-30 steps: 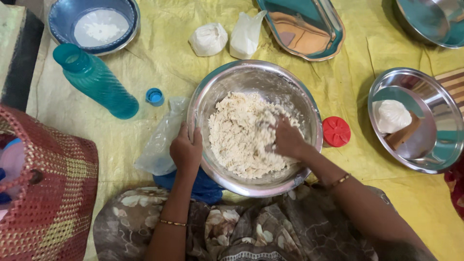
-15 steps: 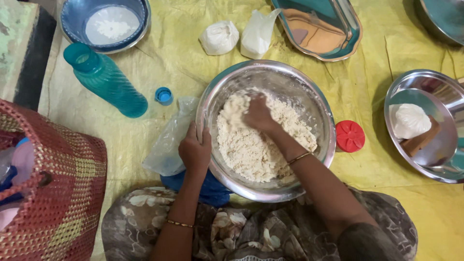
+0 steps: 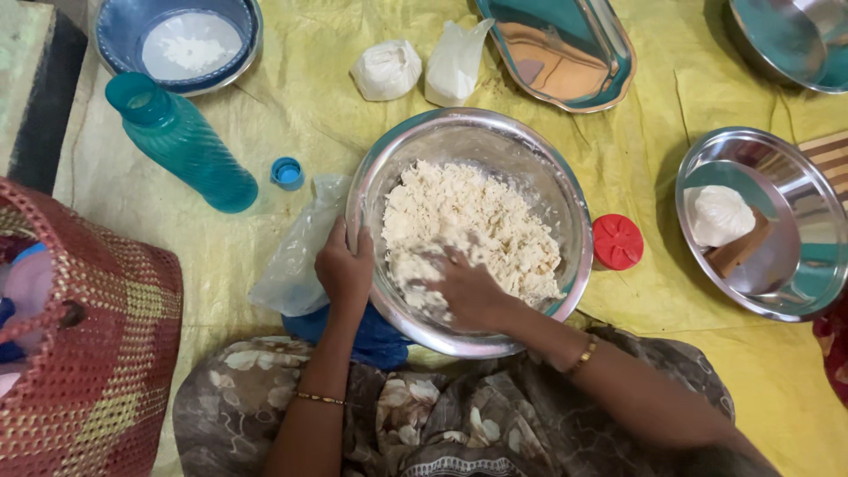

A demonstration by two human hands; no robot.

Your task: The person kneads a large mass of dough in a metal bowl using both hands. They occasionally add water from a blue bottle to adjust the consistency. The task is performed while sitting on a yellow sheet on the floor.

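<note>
1. The fingers (image 3: 449,265) of the right hand (image 3: 468,291) are pressing down into the crumbly pale dough mixture (image 3: 473,231), curled together and partly buried in it, closed on a clump rather than spread wide
2. The left hand (image 3: 344,269) is gripping the near left rim of the steel mixing bowl (image 3: 565,212), fingers hooked together over the edge, steadying it on the yellow sheet (image 3: 291,115)
3. To work this step well, I judge the bowl needs holding firmly while the dry crumbs at the far side are being drawn inward and squeezed until they are binding
4. The mixture is sitting inside the bowl, filling most of its base, still loose and lumpy
5. A blue bowl (image 3: 110,35) at the top left is holding white flour (image 3: 190,46)
6. The teal bottle (image 3: 181,141) is standing open, its blue cap (image 3: 287,172) lying just beside it
7. A steel plate (image 3: 795,291) on the right is carrying a white dough ball (image 3: 717,215) and a brown block (image 3: 738,252)
8. A red lid (image 3: 617,241) is lying just beside the mixing bowl
</note>
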